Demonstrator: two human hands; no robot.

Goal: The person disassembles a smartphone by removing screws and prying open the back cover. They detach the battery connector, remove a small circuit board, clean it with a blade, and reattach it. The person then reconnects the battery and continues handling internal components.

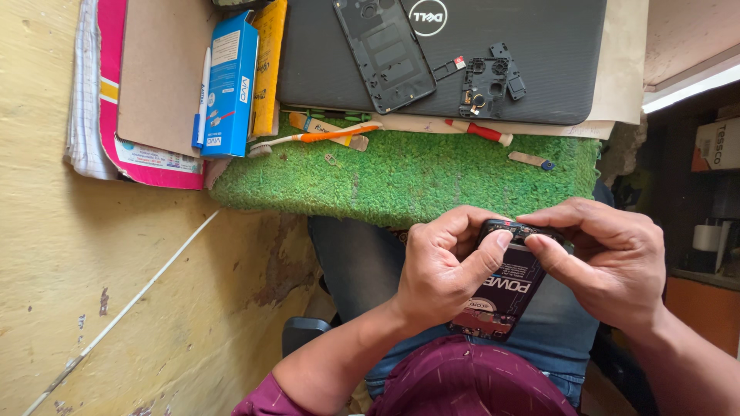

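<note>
Two hands (532, 266) around opened phone (505, 289)

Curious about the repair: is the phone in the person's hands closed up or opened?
Opened: the phone shows its bare battery, and a back cover lies on the laptop.

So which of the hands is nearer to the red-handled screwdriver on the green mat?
Right. The right hand lies almost directly below the red-handled screwdriver; the left hand sits about as low, slightly further leftward. Close call.
</note>
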